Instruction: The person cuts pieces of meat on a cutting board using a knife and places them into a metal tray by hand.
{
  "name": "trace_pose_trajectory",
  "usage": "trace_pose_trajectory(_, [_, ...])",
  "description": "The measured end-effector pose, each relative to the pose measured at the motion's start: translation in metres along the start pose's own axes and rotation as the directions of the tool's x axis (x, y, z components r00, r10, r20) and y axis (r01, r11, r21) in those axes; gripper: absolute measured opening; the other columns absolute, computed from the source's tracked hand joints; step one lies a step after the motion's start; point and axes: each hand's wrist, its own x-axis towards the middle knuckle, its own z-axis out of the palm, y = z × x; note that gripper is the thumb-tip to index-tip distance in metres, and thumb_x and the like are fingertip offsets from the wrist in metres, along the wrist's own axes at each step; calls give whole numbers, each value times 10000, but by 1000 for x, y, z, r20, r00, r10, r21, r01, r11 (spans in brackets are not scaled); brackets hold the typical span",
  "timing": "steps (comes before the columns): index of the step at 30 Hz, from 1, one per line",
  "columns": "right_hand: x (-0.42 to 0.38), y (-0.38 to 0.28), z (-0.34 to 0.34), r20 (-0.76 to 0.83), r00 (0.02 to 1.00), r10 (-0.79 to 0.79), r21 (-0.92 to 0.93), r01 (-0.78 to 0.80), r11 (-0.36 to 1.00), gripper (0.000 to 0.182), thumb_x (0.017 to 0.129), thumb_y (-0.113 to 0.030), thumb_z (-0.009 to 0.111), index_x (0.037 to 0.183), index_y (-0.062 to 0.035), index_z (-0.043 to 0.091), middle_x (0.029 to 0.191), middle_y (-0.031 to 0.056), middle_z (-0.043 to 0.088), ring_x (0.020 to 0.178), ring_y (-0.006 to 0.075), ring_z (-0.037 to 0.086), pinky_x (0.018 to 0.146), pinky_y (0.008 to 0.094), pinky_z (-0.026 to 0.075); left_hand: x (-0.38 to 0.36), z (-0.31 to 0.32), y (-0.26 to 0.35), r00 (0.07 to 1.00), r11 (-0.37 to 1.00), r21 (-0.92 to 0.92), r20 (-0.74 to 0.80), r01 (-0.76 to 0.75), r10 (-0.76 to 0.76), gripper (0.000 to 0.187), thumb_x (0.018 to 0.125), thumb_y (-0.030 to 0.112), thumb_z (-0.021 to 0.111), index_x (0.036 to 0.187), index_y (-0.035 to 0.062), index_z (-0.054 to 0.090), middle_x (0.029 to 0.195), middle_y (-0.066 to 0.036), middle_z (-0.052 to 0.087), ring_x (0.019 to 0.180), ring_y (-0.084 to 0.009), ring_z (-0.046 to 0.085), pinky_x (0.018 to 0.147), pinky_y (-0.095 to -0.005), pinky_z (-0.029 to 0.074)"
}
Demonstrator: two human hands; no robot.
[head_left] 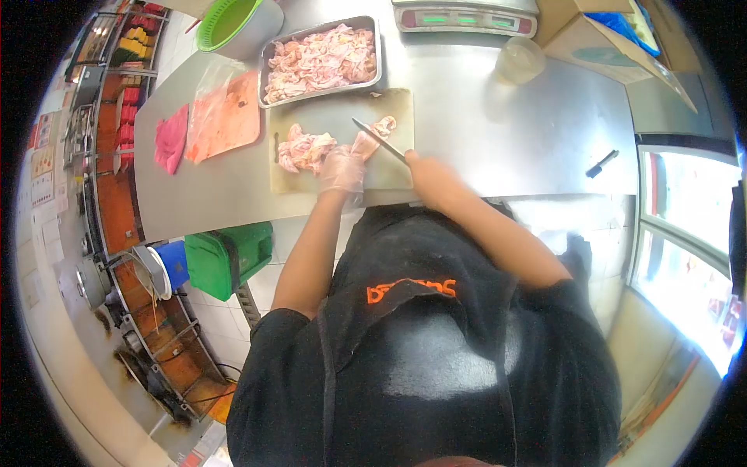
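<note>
My left hand, in a clear plastic glove, is closed on a strip of pale pink raw meat on the cutting board. A knife is gripped in my right hand, its blade slanting up and left across that strip. The strip's curled end shows beyond the blade. Left of my gloved hand lies a heap of raw meat pieces. Behind the board, a metal tray holds many more pieces. Whether the blade has cut through cannot be seen.
Left of the board lie a red cutting board under a plastic bag and a pink cloth. A green basket in a bucket, a scale, a round container, a cardboard box and a marker surround the work area.
</note>
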Motion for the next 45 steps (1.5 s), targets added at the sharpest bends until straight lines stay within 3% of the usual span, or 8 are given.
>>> trace_pose_trajectory(5, [-6,-12,7,92,995,-26,-106,36,994,177,934,-93,433,1081,-10,486,920,261,671,881,442,665,762,532,521,-8,2,2,873,763,533,-87,-366,479,318,925,355,564,850,67,677,865,-156,678,845,-321,651,751,-416,504])
trace_pose_trajectory(15, [7,-15,28,91,996,5,-48,0,999,238,941,-116,455,1158,-19,431,924,255,668,901,439,658,772,543,497,24,13,-29,747,681,581,-179,-445,640,189,794,224,611,663,91,643,698,-120,653,661,-306,645,641,-412,515])
trace_pose_trajectory(17, [23,-16,41,-92,983,-160,74,167,983,190,943,-101,401,1097,-1,450,929,246,676,886,421,672,742,527,528,33,21,-48,698,636,525,-106,-566,708,173,797,223,601,707,87,656,744,-128,665,703,-315,647,661,-426,516])
trace_pose_trajectory(24, [56,-42,28,35,998,-48,51,47,998,314,981,-186,402,1240,-15,447,988,260,666,936,434,647,805,540,494,-11,21,-41,748,579,582,78,-571,659,145,804,190,582,771,59,634,782,-162,641,748,-325,631,662,-454,487])
trace_pose_trajectory(26, [56,-35,19,54,997,-57,63,54,997,313,966,-152,401,1244,-22,463,984,261,666,938,430,648,799,537,496,-13,19,-41,700,690,276,-81,-669,710,147,804,182,591,771,43,621,757,-170,616,742,-334,620,645,-455,472])
trace_pose_trajectory(33, [38,-16,11,-3,1000,-2,91,2,996,248,947,-89,382,1157,-17,493,983,260,661,926,441,644,789,541,492,-14,-1,-19,790,868,59,-387,-494,476,226,812,239,629,760,20,646,748,-186,616,752,-378,605,689,-474,478])
trace_pose_trajectory(35, [31,-16,6,45,999,-21,43,19,999,262,940,-79,398,1181,-19,482,971,263,657,928,444,644,782,542,492,-22,-5,5,761,774,459,-270,-437,590,269,844,274,584,791,16,642,774,-197,638,764,-385,611,741,-494,480])
trace_pose_trajectory(45, [24,-13,12,-43,999,32,8,-31,999,167,940,-84,417,1080,-19,482,899,255,674,873,431,668,746,534,520,-6,5,7,911,754,588,-69,-293,408,236,809,269,595,784,74,726,797,-162,690,779,-359,667,721,-455,523])
